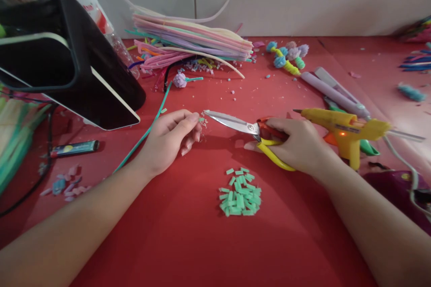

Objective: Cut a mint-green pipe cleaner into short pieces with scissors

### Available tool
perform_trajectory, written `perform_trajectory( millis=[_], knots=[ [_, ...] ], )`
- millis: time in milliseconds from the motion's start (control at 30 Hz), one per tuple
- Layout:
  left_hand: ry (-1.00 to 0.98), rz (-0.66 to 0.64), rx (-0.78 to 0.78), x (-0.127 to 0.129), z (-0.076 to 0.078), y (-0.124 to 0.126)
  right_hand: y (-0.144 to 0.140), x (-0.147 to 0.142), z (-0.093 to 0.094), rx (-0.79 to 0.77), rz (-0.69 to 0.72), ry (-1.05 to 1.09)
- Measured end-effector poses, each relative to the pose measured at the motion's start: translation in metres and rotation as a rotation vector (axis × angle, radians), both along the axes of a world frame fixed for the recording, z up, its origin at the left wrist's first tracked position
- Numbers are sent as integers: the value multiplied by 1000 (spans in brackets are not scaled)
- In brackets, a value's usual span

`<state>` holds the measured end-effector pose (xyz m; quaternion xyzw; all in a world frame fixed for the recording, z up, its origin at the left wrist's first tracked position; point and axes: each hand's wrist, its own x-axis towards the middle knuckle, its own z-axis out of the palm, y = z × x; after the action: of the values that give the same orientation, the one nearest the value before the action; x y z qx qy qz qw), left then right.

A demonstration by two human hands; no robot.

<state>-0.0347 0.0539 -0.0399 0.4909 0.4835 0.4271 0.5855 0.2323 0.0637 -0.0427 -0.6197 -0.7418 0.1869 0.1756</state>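
Observation:
My left hand (175, 139) pinches a small green piece of pipe cleaner (201, 119) between thumb and fingertips; most of it is hidden. Scissors (232, 122) with red and yellow handles sit in my right hand (292, 141), their blades together and the tip just right of my left fingertips. Below, between the two hands, lies a pile of short green cut pieces (240, 195). Bits of fluff are scattered near the scissor tip. A long teal pipe cleaner (144, 134) passes beside my left wrist.
A bundle of pastel pipe cleaners (198, 38) lies at the back. On the right are a lit yellow glue gun (350, 128) and a lilac flat iron (332, 89). A black object (101, 76) leans at the left, near a lighter (76, 148) and pink pieces (72, 186).

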Motion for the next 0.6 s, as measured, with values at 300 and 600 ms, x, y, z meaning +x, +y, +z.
perform_trajectory(
  millis=[300,600],
  knots=[
    [-28,-7,5,1,-1,0,1,0,0,6,16,-39],
    [-54,-7,-1,1,0,1,2,2,-1,-16,-10,-25]
  ],
)
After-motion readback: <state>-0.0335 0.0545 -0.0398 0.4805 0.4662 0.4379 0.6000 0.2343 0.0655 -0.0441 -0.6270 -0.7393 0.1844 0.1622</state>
